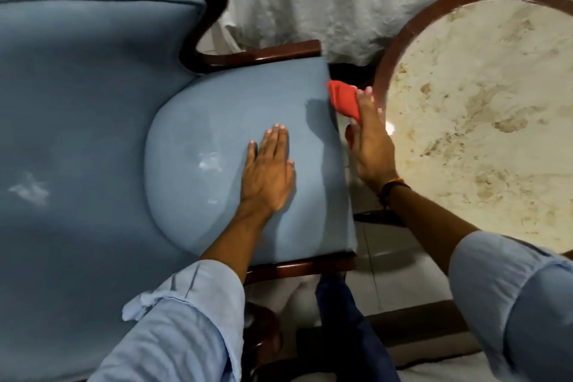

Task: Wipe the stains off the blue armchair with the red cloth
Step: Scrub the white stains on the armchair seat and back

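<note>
The blue armchair (pixel 93 108) with a dark wooden frame fills the left of the head view. White stains show on its seat cushion (pixel 210 161) and on its backrest (pixel 29 189). My left hand (pixel 268 170) lies flat and open on the cushion, just right of the cushion stain. My right hand (pixel 370 143) holds the bunched red cloth (pixel 344 98) at the front edge of the seat, off the cushion's right side.
A round marble-topped table (pixel 483 121) with a brown wooden rim stands close on the right, leaving a narrow gap of tiled floor (pixel 381 273) to the chair. White draped fabric (pixel 341 9) hangs behind. My legs stand below the seat's front rail.
</note>
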